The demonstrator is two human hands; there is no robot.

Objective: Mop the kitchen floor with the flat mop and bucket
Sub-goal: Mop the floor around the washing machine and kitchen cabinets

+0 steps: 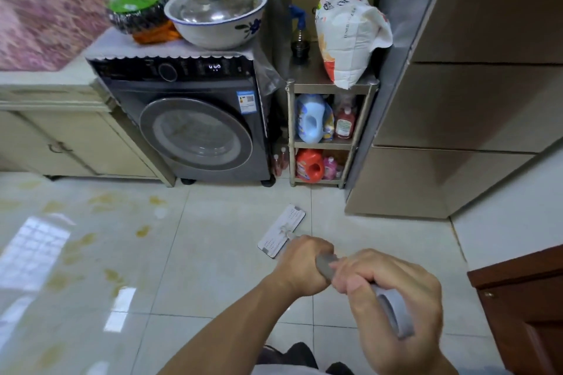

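Both hands grip the grey mop handle (327, 265) in the lower middle of the frame: the left hand (300, 266) is wrapped around it lower down the shaft, and the right hand (393, 295) is curled around the upper end, where the thicker grey grip juts out past the fingers toward the lower right. The flat mop head (281, 231), white and rectangular, lies flat on the pale tiled floor (213, 253) just beyond the left hand, set at a slant near a grout line. Yellowish-brown stains (143, 231) dot the glossy tiles toward the left of the frame. Behind the mop head, in the upper middle, stands a dark front-loading washing machine (195, 128) with a lidded white bowl (217, 17) on top. To its right a narrow metal shelf rack (323, 143) holds detergent bottles, with a white sack (350, 33) on its top shelf. No bucket is in view.
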